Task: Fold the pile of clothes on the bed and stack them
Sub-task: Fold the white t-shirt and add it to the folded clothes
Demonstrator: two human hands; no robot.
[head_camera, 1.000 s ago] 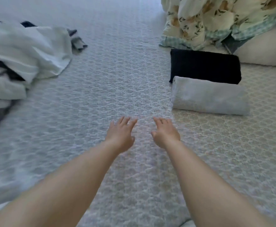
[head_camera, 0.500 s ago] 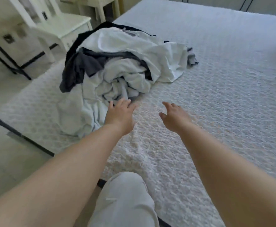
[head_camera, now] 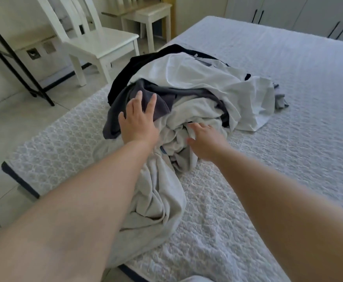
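Note:
A jumbled pile of clothes point(head_camera: 207, 86) lies near the left edge of the bed point(head_camera: 288, 159), mixing white, pale grey, dark grey and black garments. My left hand point(head_camera: 139, 121) hovers over the dark grey garment point(head_camera: 156, 102) with fingers spread, holding nothing. My right hand point(head_camera: 205, 140) reaches into the crumpled white fabric point(head_camera: 178, 127) at the front of the pile; its fingertips touch the cloth, fingers apart. A pale grey garment point(head_camera: 154, 202) trails from the pile toward me, partly under my left forearm.
A white wooden chair point(head_camera: 97, 41) stands on the tiled floor left of the bed, with a small white stool point(head_camera: 152, 15) behind it. A black metal frame point(head_camera: 18, 64) leans at far left. Wardrobe doors point(head_camera: 309, 15) line the far wall.
My view swung from the folded stack to the pile, and the pile now sits closer. Both hands have advanced onto the clothes; the left rose over the dark grey garment.

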